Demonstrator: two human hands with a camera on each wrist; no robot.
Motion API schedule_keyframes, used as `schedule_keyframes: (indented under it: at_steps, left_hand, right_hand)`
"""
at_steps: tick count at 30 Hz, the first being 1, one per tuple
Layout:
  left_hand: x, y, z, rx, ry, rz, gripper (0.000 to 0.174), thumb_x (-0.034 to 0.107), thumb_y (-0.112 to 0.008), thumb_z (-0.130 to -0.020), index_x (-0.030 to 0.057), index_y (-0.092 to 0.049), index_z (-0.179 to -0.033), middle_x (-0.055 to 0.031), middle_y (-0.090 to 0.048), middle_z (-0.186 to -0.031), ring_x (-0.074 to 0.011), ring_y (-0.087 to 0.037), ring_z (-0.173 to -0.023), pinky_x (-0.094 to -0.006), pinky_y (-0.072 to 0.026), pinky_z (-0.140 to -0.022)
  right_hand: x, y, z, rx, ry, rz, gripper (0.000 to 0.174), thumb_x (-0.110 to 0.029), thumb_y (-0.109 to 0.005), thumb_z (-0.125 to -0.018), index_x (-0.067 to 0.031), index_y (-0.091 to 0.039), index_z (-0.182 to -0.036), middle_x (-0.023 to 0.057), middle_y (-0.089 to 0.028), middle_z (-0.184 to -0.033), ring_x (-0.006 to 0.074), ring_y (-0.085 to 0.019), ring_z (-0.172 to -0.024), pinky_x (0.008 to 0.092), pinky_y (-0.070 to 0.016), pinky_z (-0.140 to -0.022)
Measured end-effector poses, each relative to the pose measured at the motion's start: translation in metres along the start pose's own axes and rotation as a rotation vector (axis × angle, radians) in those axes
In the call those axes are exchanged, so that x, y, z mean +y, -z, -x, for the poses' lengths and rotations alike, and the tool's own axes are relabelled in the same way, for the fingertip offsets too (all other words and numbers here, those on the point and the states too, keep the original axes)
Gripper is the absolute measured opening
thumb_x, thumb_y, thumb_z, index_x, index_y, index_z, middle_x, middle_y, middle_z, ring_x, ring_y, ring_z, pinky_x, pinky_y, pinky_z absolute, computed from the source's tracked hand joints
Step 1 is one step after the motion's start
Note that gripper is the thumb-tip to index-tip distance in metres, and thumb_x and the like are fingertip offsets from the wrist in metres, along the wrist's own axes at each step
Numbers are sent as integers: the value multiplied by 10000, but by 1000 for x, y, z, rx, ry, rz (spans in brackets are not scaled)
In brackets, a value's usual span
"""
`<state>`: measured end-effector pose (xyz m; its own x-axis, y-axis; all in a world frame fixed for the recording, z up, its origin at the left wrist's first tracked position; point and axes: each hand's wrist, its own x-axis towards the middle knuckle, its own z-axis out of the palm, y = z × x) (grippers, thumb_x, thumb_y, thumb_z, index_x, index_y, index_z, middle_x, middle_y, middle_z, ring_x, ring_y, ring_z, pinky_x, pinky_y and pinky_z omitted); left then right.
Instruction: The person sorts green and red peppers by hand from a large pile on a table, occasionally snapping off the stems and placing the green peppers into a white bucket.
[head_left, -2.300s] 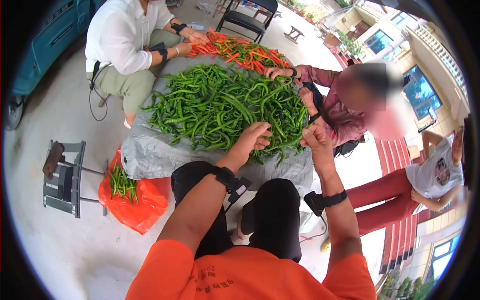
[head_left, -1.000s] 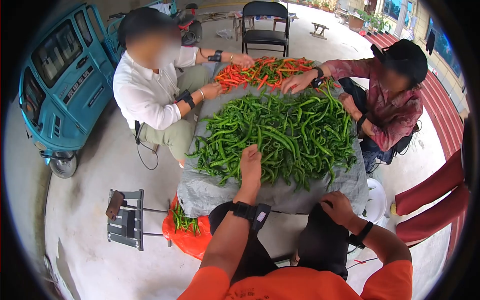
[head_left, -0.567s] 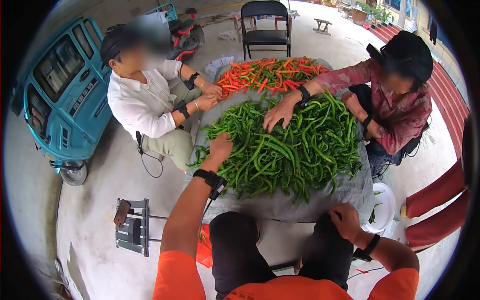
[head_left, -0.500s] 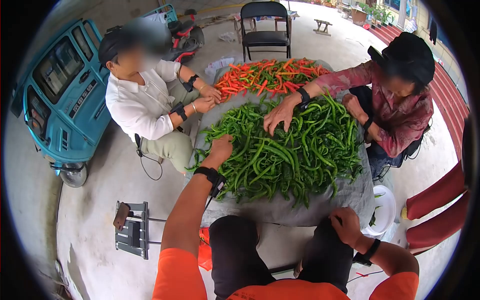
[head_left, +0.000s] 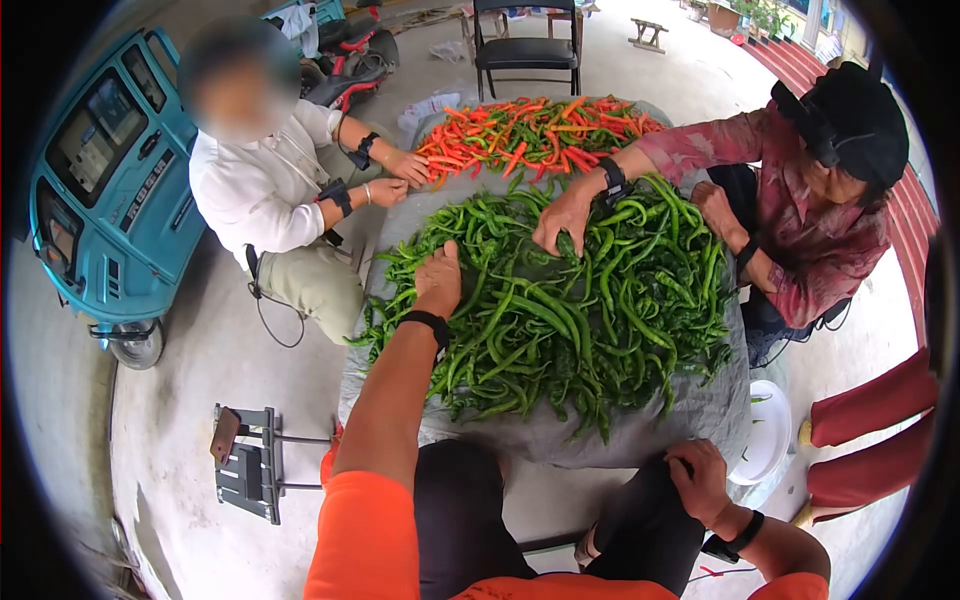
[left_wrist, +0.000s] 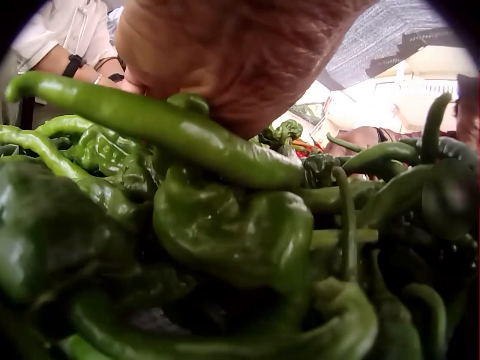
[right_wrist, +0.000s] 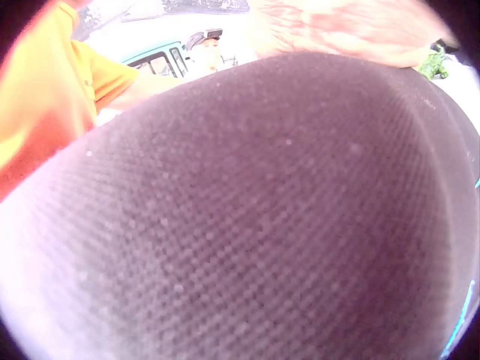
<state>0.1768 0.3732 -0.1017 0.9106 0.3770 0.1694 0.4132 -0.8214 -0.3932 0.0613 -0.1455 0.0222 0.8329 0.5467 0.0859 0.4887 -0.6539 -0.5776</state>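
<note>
Left hand [head_left: 438, 280]: laid on the near-left part of the green peppers [head_left: 590, 310], which are heaped on the grey-covered tabletop [head_left: 665, 420]. Its fingers [head_left: 445, 258] are sunk among the pods; whether they grasp one cannot be told. Beyond the fingers lie the red peppers [head_left: 535, 125].

Step in hand, as judged: picking a pod from the heap. A lift would call for closing on one pod and drawing it clear of its tangled neighbours.

Right hand [head_left: 700, 480]: idle on the knee [head_left: 645, 525], fingers relaxed, grasping nothing, well short of the heap.

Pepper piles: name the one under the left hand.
The green pile, nearest the wearer; the left hand lies on it. The red pile is beyond.
</note>
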Motion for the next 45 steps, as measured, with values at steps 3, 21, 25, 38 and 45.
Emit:
schedule_keyframes:
  at_steps: [3, 21, 25, 38, 45]
  left_hand:
    - [8, 20, 0, -20, 212, 309, 432, 120, -558, -881, 96, -427, -1292, -54, -592, -1005, -190, -598, -843, -296, -515, -611]
    - [-4, 50, 8, -303, 358, 660, 313, 182, -643, -816, 69, -581, -1102, -124, -556, -1189, -290, -557, -1073, -398, -500, -839]
    - [-1, 65, 27, -299, 191, 582, 294, 221, -647, -819, 31, -548, -1020, -154, -585, -1021, -317, -594, -913, -429, -510, -751]
    - [-25, 157, 86, 330, 125, 1132, 199, 191, -579, -864, 43, -574, -998, -139, -659, -879, -297, -637, -785, -379, -511, -654]
    - [-25, 221, 130, -84, 90, 2412, 153, 216, -547, -928, 76, -575, -981, -44, -650, -907, -57, -479, -597, -208, -417, -579]
  right_hand:
    - [4, 3, 3, 18, -1, -5, 74, -100, -575, -736, -67, -620, -786, 96, -627, -845, 303, -562, -820, 390, -432, -761]
    - [7, 5, 16, 91, -10, -11, 76, -107, -575, -740, -76, -626, -787, 100, -623, -820, 306, -558, -806, 392, -434, -740]
    - [10, 1, 16, 94, 14, -17, 72, -109, -571, -752, -71, -623, -785, 103, -616, -811, 310, -554, -798, 396, -433, -729]
    - [4, -5, 23, 124, 51, 7, 101, -134, -568, -776, -51, -625, -784, 126, -598, -792, 331, -549, -801, 412, -435, -720]
    - [7, -9, 25, 147, 33, 47, 122, -146, -566, -785, -44, -632, -777, 134, -600, -798, 337, -551, -815, 422, -440, -728]
